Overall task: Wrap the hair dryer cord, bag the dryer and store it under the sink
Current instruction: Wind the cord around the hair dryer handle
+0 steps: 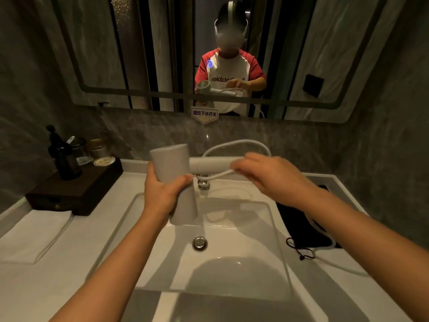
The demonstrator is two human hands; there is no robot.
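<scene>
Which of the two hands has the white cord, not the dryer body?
The right hand, pinching the white cord at the handle of the pale grey hair dryer; the left hand grips its barrel instead.

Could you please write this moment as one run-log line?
step: cord wrap | left hand: grips pale grey plastic hair dryer barrel | right hand: pinches white cord at handle | black drawstring bag: right of white basin
</scene>
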